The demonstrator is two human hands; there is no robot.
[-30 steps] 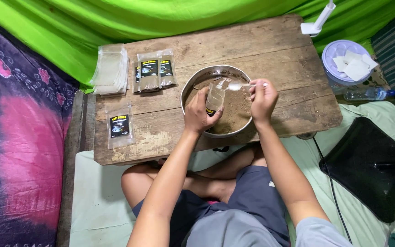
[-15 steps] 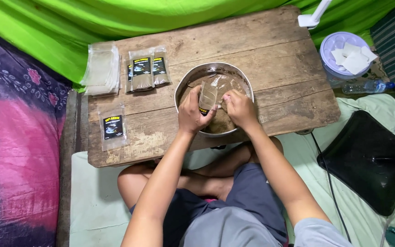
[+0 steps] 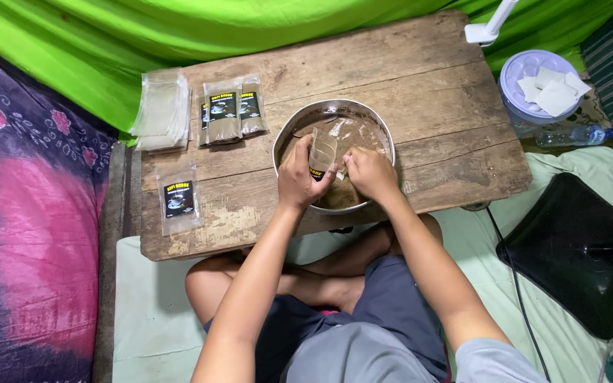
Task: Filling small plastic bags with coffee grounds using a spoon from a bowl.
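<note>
Left hand grips a small clear plastic pouch upright over the round metal bowl of brown powder; right hand, closed just right of it, touches its mouth.

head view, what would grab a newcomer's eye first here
Probably the round metal bowl of brown powder at the middle of the worn wooden table, with both hands in it: the left hand holds a small clear pouch, the right hand beside it. Then the bright green cloth behind the table.
</note>
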